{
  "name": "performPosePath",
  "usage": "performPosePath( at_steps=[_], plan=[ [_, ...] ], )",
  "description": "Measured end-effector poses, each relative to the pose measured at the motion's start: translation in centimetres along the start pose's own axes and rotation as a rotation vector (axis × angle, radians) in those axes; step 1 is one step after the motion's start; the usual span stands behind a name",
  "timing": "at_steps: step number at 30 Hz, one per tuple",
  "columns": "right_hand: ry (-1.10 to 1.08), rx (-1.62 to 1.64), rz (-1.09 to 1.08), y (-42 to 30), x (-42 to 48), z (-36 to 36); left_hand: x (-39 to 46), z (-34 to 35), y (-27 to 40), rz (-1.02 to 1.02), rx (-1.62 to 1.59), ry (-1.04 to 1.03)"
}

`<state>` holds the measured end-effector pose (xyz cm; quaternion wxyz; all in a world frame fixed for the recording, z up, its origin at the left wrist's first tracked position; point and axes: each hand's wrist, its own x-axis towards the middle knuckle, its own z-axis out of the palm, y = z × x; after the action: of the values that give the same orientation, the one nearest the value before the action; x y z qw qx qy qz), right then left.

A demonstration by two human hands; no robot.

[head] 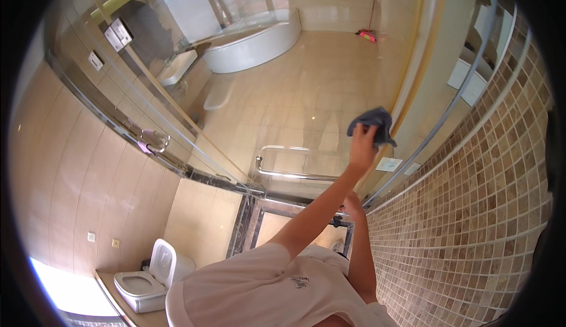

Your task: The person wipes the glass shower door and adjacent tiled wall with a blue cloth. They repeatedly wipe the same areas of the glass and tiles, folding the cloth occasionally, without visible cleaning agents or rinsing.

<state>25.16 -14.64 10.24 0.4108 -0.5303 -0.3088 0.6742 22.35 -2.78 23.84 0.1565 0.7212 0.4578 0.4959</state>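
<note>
My left hand (364, 143) presses a dark grey-blue cloth (376, 121) against the glass door (274, 110), close to its right edge. My fingers are spread over the bunched cloth. Below it, a chrome bar handle (300, 175) runs across the glass and is mirrored in it; my left forearm passes over its right end. My right hand (353, 205) is lower, near the door's bottom right corner. Its fingers are partly hidden, and whether it holds anything is unclear. A small black object (338, 221) shows just below it.
Mosaic tile wall (442, 212) rises close on my right. A toilet (141, 285) with raised lid stands lower left. Metal hinges (118, 34) join glass panels at upper left. Beyond the glass are a bathtub (256, 48), a washbasin (177, 67) and a broom (367, 35). Dark stone sills (241, 225) edge the floor.
</note>
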Motion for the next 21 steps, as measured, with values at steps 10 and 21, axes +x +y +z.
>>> performPosePath(
  at_steps=[10, 21],
  plan=[
    [-0.023, 0.031, 0.123, 2.7, -0.3, 1.3, 3.1, -15.5, -14.1, -0.427, 0.287, 0.831],
    [-0.012, 0.141, -0.101, 3.2, 3.7, 2.4, 1.6, -1.1, -1.7, -0.048, -0.664, -0.113]
  ],
)
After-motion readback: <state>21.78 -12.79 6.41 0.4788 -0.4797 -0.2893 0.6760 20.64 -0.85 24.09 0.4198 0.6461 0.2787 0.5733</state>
